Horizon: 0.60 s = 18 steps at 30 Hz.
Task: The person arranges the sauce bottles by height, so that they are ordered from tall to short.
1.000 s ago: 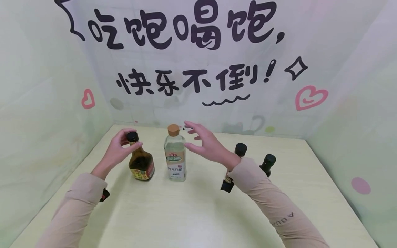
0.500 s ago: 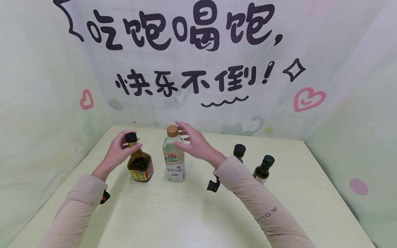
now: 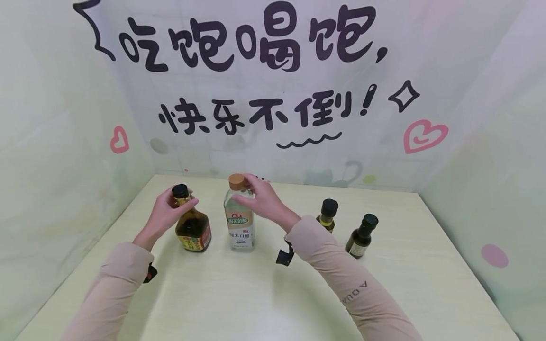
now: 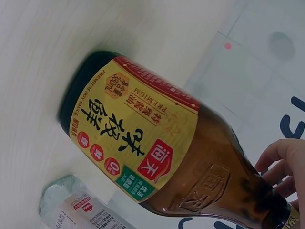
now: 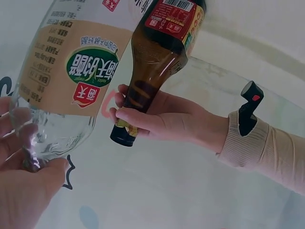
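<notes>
A brown soy sauce bottle (image 3: 194,231) with a black cap and yellow label stands on the pale table (image 3: 256,298). My left hand (image 3: 180,201) grips its neck just under the cap. The left wrist view shows the label (image 4: 138,138) close up, with fingers (image 4: 285,160) at the neck. Beside it stands a clear vinegar bottle (image 3: 240,225) with a tan cap. My right hand (image 3: 248,193) curls around its neck and shoulder. In the right wrist view the clear bottle (image 5: 71,67) sits between my right fingers (image 5: 28,191), with the brown bottle (image 5: 155,67) and left hand (image 5: 167,119) behind.
Two small dark bottles (image 3: 327,214) (image 3: 360,235) with black caps stand to the right, behind my right forearm. Printed backdrop walls enclose the table at the left, back and right. The table's front half is bare wood.
My right hand moved left from open in the air and closed around the clear bottle's neck. The left hand kept its grip on the brown bottle.
</notes>
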Each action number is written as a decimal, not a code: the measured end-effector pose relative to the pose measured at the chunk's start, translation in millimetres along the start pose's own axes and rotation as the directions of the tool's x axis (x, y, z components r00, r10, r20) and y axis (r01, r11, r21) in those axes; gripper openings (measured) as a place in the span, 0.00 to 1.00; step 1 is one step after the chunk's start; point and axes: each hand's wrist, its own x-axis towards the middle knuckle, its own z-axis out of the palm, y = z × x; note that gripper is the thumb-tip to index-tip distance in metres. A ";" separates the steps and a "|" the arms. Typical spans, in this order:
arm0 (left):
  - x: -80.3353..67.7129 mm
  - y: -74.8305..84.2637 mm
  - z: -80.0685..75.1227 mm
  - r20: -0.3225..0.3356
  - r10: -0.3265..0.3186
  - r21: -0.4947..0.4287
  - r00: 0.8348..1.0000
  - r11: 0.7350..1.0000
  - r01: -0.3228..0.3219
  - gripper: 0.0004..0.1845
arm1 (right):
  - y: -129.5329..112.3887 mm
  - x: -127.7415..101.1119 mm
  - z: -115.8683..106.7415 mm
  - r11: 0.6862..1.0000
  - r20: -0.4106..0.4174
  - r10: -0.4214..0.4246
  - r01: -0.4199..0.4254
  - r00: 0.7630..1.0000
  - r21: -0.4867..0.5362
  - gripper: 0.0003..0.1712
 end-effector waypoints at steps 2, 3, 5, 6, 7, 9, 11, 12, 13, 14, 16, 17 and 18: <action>0.1 -0.2 1.1 -0.016 -0.010 0.004 1.000 1.000 0.011 0.20 | 1.4 0.5 1.3 1.000 -0.003 0.020 -0.020 1.000 0.007 0.28; 0.3 -0.2 1.6 -0.025 -0.015 -0.003 1.000 1.000 0.015 0.19 | 1.9 0.8 1.9 1.000 -0.004 0.028 -0.027 1.000 0.014 0.28; 0.9 -1.0 2.3 -0.040 -0.025 -0.007 0.999 1.000 0.025 0.18 | 2.7 1.4 2.7 0.999 -0.005 0.036 -0.036 0.999 0.028 0.27; 1.3 -1.6 2.6 -0.048 -0.030 -0.010 0.998 1.000 0.030 0.17 | 3.2 1.7 3.2 0.999 -0.004 0.041 -0.041 0.999 0.036 0.27; 1.6 -2.1 3.1 -0.053 -0.035 -0.013 0.998 0.999 0.034 0.16 | 3.9 2.2 3.7 0.998 -0.003 0.046 -0.046 0.999 0.046 0.27; 2.1 -2.9 4.0 -0.059 -0.046 -0.020 0.997 0.999 0.045 0.15 | 5.1 2.8 4.6 0.996 -0.001 0.055 -0.055 0.998 0.064 0.26; 2.3 -3.2 4.9 -0.061 -0.060 -0.015 0.996 0.998 0.059 0.16 | 6.4 3.4 5.4 0.995 0.001 0.061 -0.060 0.998 0.076 0.26; 2.3 -3.2 5.4 -0.062 -0.066 -0.014 0.996 0.998 0.065 0.17 | 6.9 3.5 5.7 0.995 0.001 0.063 -0.063 0.998 0.079 0.26; 2.2 -3.2 5.8 -0.062 -0.071 -0.013 0.995 0.997 0.071 0.17 | 7.2 3.6 5.8 0.995 0.000 0.067 -0.067 0.998 0.080 0.26; 2.2 -3.1 6.3 -0.063 -0.076 -0.013 0.995 0.997 0.075 0.18 | 7.6 3.7 6.0 0.994 0.000 0.070 -0.070 0.998 0.082 0.26; 2.1 -3.4 7.0 -0.064 -0.083 -0.016 0.995 0.997 0.082 0.19 | 7.9 3.8 6.0 0.993 0.001 0.075 -0.074 0.997 0.094 0.25; 2.0 -3.4 7.3 -0.064 -0.086 -0.021 0.994 0.996 0.085 0.20 | 8.0 3.8 6.0 0.991 0.003 0.078 -0.078 0.997 0.106 0.25; 1.9 -3.4 7.6 -0.063 -0.090 -0.029 0.994 0.996 0.088 0.20 | 8.3 4.0 6.1 0.990 0.007 0.081 -0.081 0.997 0.116 0.25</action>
